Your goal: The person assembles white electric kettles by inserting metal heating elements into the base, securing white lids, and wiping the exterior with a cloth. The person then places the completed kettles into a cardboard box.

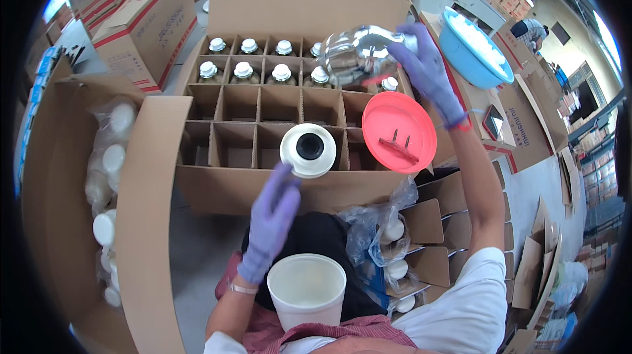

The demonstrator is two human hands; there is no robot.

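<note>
A purple-gloved right grip (424, 67) clasps the neck end of a clear glass bottle (352, 57) pointing leftward from it, the farther, purple-gloved left grip (273, 212) loosely spread.

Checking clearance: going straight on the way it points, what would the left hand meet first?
Likely the white round piece with the black centre, just beyond the left hand; depth is unclear, so it might pass above or below.
</note>
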